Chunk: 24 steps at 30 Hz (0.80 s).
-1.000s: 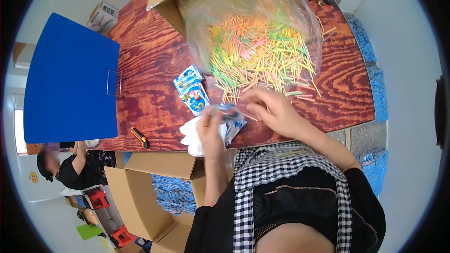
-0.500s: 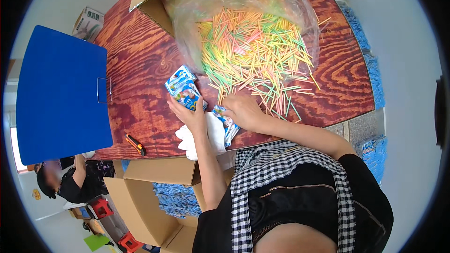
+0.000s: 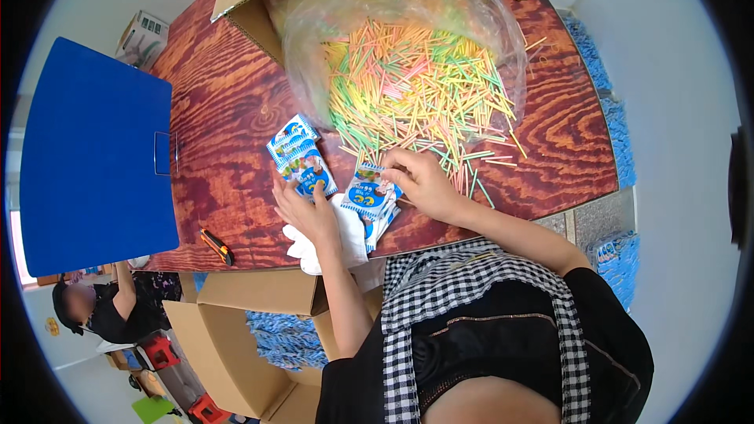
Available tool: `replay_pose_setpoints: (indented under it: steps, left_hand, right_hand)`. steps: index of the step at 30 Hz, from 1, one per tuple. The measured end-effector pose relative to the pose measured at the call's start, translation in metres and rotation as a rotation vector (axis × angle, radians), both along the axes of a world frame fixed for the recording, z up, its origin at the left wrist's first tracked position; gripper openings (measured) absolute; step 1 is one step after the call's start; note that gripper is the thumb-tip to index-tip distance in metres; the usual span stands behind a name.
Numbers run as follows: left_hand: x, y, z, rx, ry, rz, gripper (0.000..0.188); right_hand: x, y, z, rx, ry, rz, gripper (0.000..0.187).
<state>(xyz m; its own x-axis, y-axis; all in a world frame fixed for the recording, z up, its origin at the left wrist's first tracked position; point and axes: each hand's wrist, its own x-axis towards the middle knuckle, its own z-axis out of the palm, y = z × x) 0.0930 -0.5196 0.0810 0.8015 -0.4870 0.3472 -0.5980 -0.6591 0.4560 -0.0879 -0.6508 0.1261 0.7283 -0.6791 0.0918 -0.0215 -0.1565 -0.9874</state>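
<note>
On the wood-grain table (image 3: 228, 129), my left hand (image 3: 308, 213) is closed around the lower end of a fanned stack of small blue-and-white packets (image 3: 302, 159). My right hand (image 3: 424, 187) pinches the edge of another blue-and-white packet (image 3: 363, 190). That one lies over several similar packets (image 3: 382, 228) near the table's front edge. Beneath my left wrist is a crumpled white cloth or glove (image 3: 352, 234). Beyond both hands, many thin pastel sticks (image 3: 416, 86) spill from a clear plastic bag (image 3: 302, 82). Whether the packets hold anything is hidden.
The bag comes out of a cardboard box (image 3: 259, 20) at the back. An orange-and-black box cutter (image 3: 217, 246) lies at left, near a blue panel (image 3: 98, 157). Below the table edge, an open carton (image 3: 228, 345) holds blue packets (image 3: 287, 338). Another person (image 3: 118, 306) is at far left.
My right hand has lifted slightly and now pinches a packet turned face up above the others near the front. My left hand remains at the fanned stack. The view has shifted slightly.
</note>
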Motion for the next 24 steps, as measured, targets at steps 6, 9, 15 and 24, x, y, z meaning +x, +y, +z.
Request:
replay_pose_setpoints:
  steps: [6, 9, 15, 24]
  left_hand:
    - [0.005, 0.011, -0.009, 0.063, -0.155, 0.095, 0.032]
    - [0.008, 0.015, -0.012, 0.095, -0.170, 0.113, 0.033]
    - [0.005, 0.011, 0.010, 0.059, 0.163, 0.140, 0.034]
    - [-0.087, -0.015, 0.070, -0.285, 0.804, -0.494, 0.026]
  right_hand:
    - [-0.019, -0.011, -0.001, 0.241, -0.100, -0.008, 0.006]
    - [-0.022, -0.012, 0.002, 0.270, -0.237, -0.059, 0.006]
    - [-0.025, -0.013, 0.007, 0.375, -0.185, -0.005, 0.009]
    - [-0.036, -0.008, 0.030, -0.138, -0.038, -0.017, 0.004]
